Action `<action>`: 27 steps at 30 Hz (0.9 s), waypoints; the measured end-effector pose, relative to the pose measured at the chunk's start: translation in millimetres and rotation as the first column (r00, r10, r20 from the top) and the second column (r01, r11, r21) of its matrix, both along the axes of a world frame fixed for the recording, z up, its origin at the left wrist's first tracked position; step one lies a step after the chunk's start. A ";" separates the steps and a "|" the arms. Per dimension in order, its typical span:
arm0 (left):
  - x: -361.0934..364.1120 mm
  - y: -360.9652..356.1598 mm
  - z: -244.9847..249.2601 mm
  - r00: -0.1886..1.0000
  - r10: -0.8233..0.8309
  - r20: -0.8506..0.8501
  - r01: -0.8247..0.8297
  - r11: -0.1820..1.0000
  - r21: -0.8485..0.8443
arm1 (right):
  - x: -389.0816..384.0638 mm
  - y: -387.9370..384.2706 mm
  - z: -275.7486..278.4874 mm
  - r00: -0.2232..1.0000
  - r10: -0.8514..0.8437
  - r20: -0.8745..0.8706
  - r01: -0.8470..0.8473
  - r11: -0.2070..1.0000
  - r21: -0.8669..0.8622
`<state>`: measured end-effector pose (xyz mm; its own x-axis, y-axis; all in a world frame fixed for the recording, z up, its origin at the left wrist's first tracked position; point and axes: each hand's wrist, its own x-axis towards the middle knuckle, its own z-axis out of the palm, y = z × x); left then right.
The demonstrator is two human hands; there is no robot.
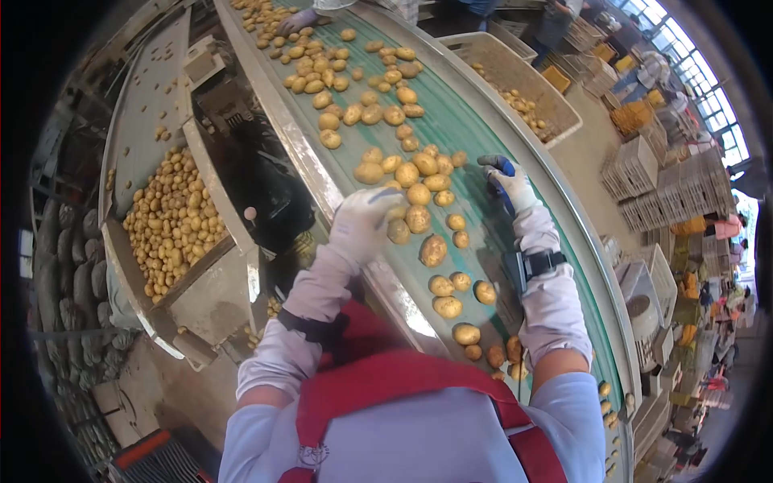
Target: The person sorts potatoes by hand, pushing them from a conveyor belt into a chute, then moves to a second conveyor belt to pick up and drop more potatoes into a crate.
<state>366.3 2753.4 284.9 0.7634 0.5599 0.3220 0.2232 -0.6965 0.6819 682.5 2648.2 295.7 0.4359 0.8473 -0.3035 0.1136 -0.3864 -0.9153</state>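
Observation:
Potatoes lie scattered along a green conveyor belt that runs past in front of me. My left hand, in a pale glove, is over the belt's left rail, with its fingers at the left side of a cluster of potatoes. Motion smears those fingers and partly hides what is under them. On the other side of the cluster, my right hand hovers over the belt in a white glove with blue fingertips. Its fingers are bent and apart, holding nothing.
A metal rail edges the belt on the right. Beyond it stands a large pale bin with potatoes inside. A heap of potatoes fills a chute to the left. Another person's gloved hand reaches over the belt's far end. Stacked crates stand at right.

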 end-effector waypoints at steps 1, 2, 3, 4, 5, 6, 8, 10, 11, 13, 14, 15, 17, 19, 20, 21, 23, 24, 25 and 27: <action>-0.4 1.8 -2.9 0.987 0.010 0.158 0.060 0.899 -0.435 | -18.0 -7.9 26.2 1.000 -0.012 0.007 0.012 1.000 0.001; -1.3 4.5 -5.1 0.955 0.081 0.286 0.177 0.619 -0.766 | -37.9 -15.9 47.7 0.998 0.006 -0.063 -0.002 0.998 0.070; -5.3 7.7 11.4 0.871 0.117 0.477 0.435 0.267 -0.860 | -58.0 -24.6 67.0 0.991 0.028 -0.132 -0.010 0.990 0.139; -6.2 -6.0 28.8 0.818 0.142 0.558 0.551 0.088 -0.830 | -78.3 -33.6 84.4 0.983 0.115 -0.140 -0.093 0.983 0.157; -8.3 -27.6 39.6 0.757 0.192 0.625 0.647 -0.088 -0.757 | -89.5 -43.5 88.3 0.976 0.202 -0.085 -0.181 0.960 0.212; -12.4 -44.3 39.3 0.761 0.166 0.627 0.648 -0.217 -0.730 | -97.4 -50.9 90.2 0.956 0.291 -0.022 -0.275 0.924 0.266; -26.0 -81.1 37.7 0.756 0.240 0.609 0.647 -0.412 -0.642 | -89.4 -77.6 84.3 0.930 0.284 0.235 -0.327 0.930 0.168; -41.0 -104.2 16.1 0.734 0.008 0.679 0.668 0.174 -0.724 | -89.7 -103.0 62.5 0.837 0.266 0.478 -0.332 0.941 0.059; -44.7 -110.9 9.0 0.763 -0.209 0.612 0.561 0.685 -0.465 | -92.8 -117.4 44.6 0.714 0.344 0.610 -0.326 0.934 -0.146; -46.0 -100.7 15.1 0.920 -0.011 0.392 0.358 0.428 -0.830 | -106.8 -137.6 26.6 0.538 0.410 0.736 -0.222 0.912 -0.346; -44.2 -88.6 17.8 0.993 0.085 0.079 0.072 0.078 -0.994 | -117.0 -138.3 21.0 0.502 0.380 0.777 -0.171 0.924 -0.341; -37.3 -71.7 4.8 0.840 0.197 0.506 0.532 -0.480 -0.697 | -119.2 -138.6 11.5 0.513 0.333 0.791 -0.148 0.942 -0.301; -7.6 -44.0 63.9 0.924 -0.044 0.380 0.378 -0.047 -0.925 | -118.4 -139.5 16.0 0.540 0.349 0.766 -0.140 0.934 -0.327; 43.5 -34.4 74.4 0.996 -0.030 0.086 0.089 0.517 -0.852 | -115.9 -147.8 21.6 0.577 0.385 0.720 -0.171 0.919 -0.355; 70.1 -16.0 40.1 0.995 -0.095 0.004 0.082 0.832 -0.549 | -105.0 -157.9 16.8 0.575 0.382 0.724 -0.170 0.921 -0.351; 89.2 -8.7 37.9 0.984 -0.117 -0.137 0.064 0.938 -0.341 | -88.7 -168.1 7.1 0.689 0.354 0.632 -0.319 0.932 -0.174; 122.0 -7.9 20.1 0.919 -0.149 -0.364 0.090 0.981 -0.174 | -90.9 -175.4 38.4 0.975 0.208 -0.075 -0.212 0.976 -0.049; 136.5 -6.8 5.5 0.863 -0.150 -0.482 0.135 0.989 -0.067 | -92.5 -177.9 53.0 0.973 0.217 -0.072 -0.221 0.974 -0.046; 146.0 -7.3 5.2 0.810 -0.242 -0.534 0.215 0.970 -0.113 | -92.1 -180.4 62.3 0.954 0.071 -0.290 -0.061 0.997 0.043; 162.7 -13.4 10.0 0.671 -0.388 -0.632 0.330 0.919 -0.213 | -84.6 -189.6 60.4 0.837 -0.091 -0.539 0.184 0.975 0.122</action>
